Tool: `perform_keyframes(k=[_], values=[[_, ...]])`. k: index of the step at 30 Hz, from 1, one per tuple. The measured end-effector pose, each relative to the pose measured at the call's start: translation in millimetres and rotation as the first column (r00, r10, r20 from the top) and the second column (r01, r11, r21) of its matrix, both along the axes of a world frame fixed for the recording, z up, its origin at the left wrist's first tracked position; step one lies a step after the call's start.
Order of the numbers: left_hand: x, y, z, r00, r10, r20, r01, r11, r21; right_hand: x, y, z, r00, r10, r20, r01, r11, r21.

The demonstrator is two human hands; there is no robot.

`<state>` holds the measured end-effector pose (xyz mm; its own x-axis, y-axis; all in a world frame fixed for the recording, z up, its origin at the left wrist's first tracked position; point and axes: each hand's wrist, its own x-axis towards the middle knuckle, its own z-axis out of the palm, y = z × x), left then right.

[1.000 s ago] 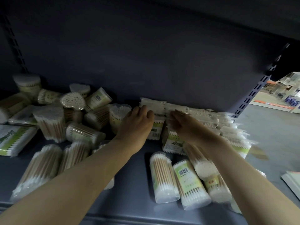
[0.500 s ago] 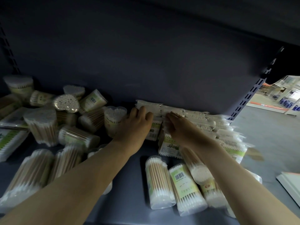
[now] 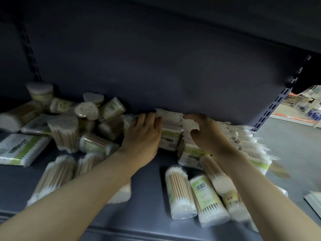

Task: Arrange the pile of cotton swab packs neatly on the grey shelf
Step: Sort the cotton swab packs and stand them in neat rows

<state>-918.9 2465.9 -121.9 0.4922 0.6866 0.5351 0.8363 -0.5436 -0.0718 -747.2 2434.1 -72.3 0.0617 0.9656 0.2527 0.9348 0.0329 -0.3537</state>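
Grey shelf point(image 3: 149, 197), dark back panel point(image 3: 156, 70), store floor point(image 3: 286, 145) at right. Both hands unmoved: left hand point(image 3: 142, 136) flat against flat packs point(image 3: 169, 136), right hand point(image 3: 208, 134) gripping one.

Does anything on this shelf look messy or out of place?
Yes. The tubs of swabs at the left lie jumbled, some upright, some tipped and leaning on each other. Three tubs lie on their sides near the front edge. Only the flat packs at the back, where both hands are, look roughly lined up.
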Motion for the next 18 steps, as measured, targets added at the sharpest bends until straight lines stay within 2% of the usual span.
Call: perform_keyframes(k=[4,7,11,18], values=[[-23.3,-10.1,2.6,1.000,-0.024,0.005,0.024,1.000,-0.004,-12.6,1.5,-1.8,1.000,0.011,-0.011,-0.010,0.996,0.085],[-41.8,-15.8,4.8,0.997,-0.038,0.062,0.039,0.999,-0.010,-26.3,1.3,-2.0,0.998,0.042,-0.054,-0.036,0.994,0.106],[-64.9,-27.4,14.5,0.995,0.011,0.104,-0.011,1.000,0.002,-51.1,0.4,0.0,0.988,0.097,-0.123,-0.077,0.985,0.157],[-112.0,-40.2,17.9,0.984,0.059,0.165,-0.050,0.997,-0.060,-99.0,2.1,0.5,0.981,0.154,-0.120,-0.132,0.976,0.176]])
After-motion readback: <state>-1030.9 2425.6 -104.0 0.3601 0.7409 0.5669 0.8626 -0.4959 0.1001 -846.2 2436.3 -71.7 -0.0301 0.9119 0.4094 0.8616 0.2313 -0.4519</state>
